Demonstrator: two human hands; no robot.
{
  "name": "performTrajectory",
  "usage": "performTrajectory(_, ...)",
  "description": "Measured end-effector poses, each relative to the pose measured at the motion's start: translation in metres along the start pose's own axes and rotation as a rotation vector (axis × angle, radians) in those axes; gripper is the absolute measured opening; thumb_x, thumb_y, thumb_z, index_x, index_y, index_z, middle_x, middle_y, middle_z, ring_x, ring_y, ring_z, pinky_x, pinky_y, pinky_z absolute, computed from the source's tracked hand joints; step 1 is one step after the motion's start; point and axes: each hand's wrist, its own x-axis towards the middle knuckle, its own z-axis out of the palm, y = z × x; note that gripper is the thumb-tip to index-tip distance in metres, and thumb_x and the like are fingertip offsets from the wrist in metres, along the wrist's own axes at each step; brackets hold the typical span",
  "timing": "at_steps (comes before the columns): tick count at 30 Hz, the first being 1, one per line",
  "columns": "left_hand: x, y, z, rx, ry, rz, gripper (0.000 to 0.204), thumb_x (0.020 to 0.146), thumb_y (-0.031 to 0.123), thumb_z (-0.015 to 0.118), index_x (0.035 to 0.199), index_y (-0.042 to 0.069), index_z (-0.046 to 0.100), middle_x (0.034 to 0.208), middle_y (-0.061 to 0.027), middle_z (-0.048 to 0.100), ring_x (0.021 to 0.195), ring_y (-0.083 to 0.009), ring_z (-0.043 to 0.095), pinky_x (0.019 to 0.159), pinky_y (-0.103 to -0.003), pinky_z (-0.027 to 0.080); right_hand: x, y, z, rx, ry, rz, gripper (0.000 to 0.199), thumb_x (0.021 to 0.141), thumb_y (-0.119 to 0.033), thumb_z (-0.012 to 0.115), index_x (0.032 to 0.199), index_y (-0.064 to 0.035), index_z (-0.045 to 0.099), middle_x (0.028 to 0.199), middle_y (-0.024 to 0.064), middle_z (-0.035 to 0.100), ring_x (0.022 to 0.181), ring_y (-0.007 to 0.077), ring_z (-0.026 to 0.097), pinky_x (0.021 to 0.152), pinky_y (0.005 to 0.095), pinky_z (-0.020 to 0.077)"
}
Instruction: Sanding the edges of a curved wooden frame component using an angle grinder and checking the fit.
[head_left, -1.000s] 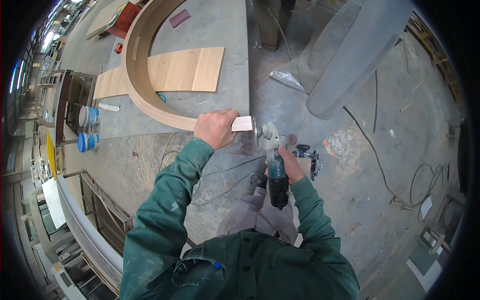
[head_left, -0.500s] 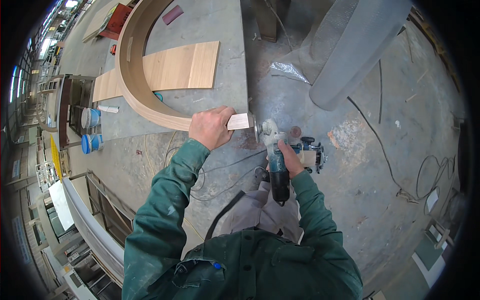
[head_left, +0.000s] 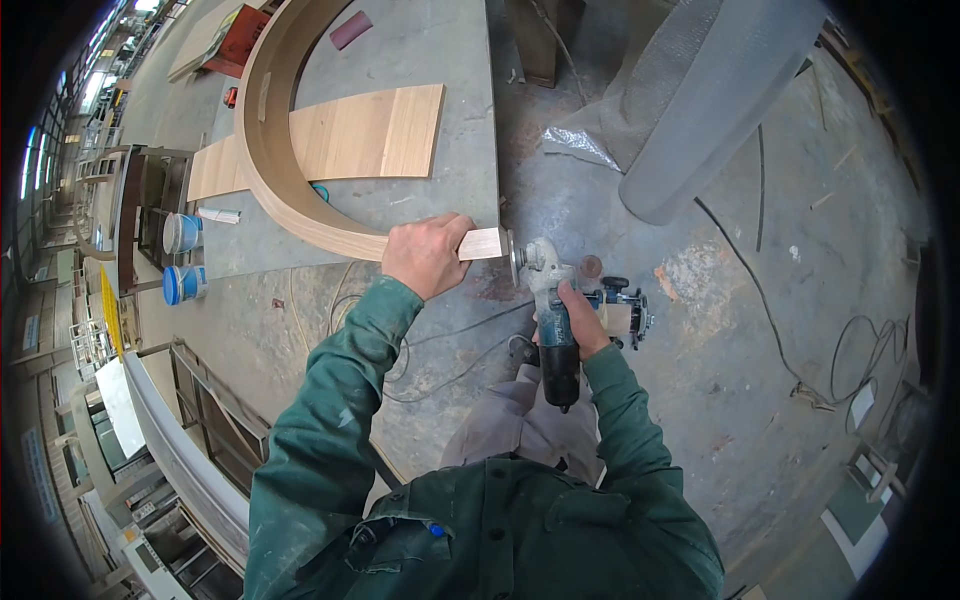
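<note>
A curved wooden frame (head_left: 335,236) lies on the grey table (head_left: 400,205), with its pale end reaching the table's near right corner. Close to that end, my left hand (head_left: 427,257) is closed over the wood, fingers wrapped round it. My right hand (head_left: 583,318) grips an angle grinder (head_left: 556,325) by its body, which points down toward me. The grinder's disc (head_left: 514,258) stands edge-on at the end face of the frame; whether it touches or sits just off it, I cannot tell. A flat wooden panel (head_left: 370,133) lies partly under the curve.
A router-like power tool (head_left: 622,312) is beyond my right hand. Right of the table stands a large grey roll (head_left: 700,110) with bubble wrap (head_left: 585,140). Cables (head_left: 755,280) trail over the floor. Two blue-and-white buckets (head_left: 184,284) stand to the left. A red cylinder (head_left: 350,30) lies on the table.
The view has shifted very slightly. A dark strap that hung beside my leg has swung back toward my body. Both hands keep their grip, and the grinder stays at the wood's end.
</note>
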Motion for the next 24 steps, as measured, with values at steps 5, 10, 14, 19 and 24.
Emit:
performTrajectory(5, -0.001, 0.000, 0.000, 0.005, 0.009, -0.004, 0.014, 0.078, 0.026, 0.073, 0.087, 0.018, 0.066, 0.080, -0.0019, 0.067, 0.071, -0.0264, 0.068, 0.059, -0.040, 0.053, -0.005, -0.011, 0.006, 0.056, -0.031, 0.006, 0.045, 0.100, -0.044, 0.055, 0.121, -0.0046, 0.052, 0.085, 0.0120, 0.064, 0.063, 0.0231, 0.066, 0.055, 0.0389, 0.0593)
performTrajectory(10, 0.000, -0.001, 0.000, 0.013, 0.000, 0.001, 0.013, 0.079, 0.026, 0.072, 0.086, 0.017, 0.065, 0.081, -0.0022, 0.067, 0.072, -0.0268, 0.068, 0.059, -0.041, 0.053, -0.013, -0.026, 0.018, -0.040, -0.028, -0.047, 0.054, 0.100, -0.055, 0.048, 0.116, -0.0031, 0.055, 0.083, 0.0126, 0.066, 0.061, 0.0247, 0.069, 0.056, 0.0356, 0.0586)
performTrajectory(14, -0.001, -0.002, 0.001, 0.002, 0.020, 0.007, 0.013, 0.080, 0.026, 0.070, 0.086, 0.017, 0.065, 0.081, -0.0022, 0.067, 0.072, -0.0271, 0.068, 0.058, -0.041, 0.053, -0.022, -0.036, 0.027, -0.061, -0.053, -0.073, 0.056, 0.100, -0.056, 0.048, 0.115, -0.0027, 0.056, 0.084, 0.0125, 0.066, 0.062, 0.0246, 0.069, 0.056, 0.0357, 0.0582)
performTrajectory(19, -0.002, -0.002, 0.000, 0.021, 0.012, 0.011, 0.012, 0.081, 0.026, 0.068, 0.086, 0.016, 0.064, 0.081, -0.0029, 0.067, 0.071, -0.0278, 0.068, 0.057, -0.042, 0.053, -0.032, -0.038, 0.032, -0.050, -0.093, -0.099, 0.058, 0.099, -0.057, 0.048, 0.116, -0.0021, 0.056, 0.086, 0.0137, 0.067, 0.065, 0.0254, 0.070, 0.058, 0.0367, 0.0582)
performTrajectory(24, -0.004, -0.004, 0.001, 0.001, 0.014, 0.014, 0.011, 0.080, 0.025, 0.067, 0.086, 0.016, 0.063, 0.080, -0.0043, 0.067, 0.071, -0.0280, 0.068, 0.057, -0.042, 0.053, -0.040, -0.040, 0.036, -0.067, -0.074, -0.117, 0.062, 0.098, -0.059, 0.050, 0.118, -0.0012, 0.056, 0.088, 0.0142, 0.068, 0.067, 0.0274, 0.070, 0.061, 0.0367, 0.0582)
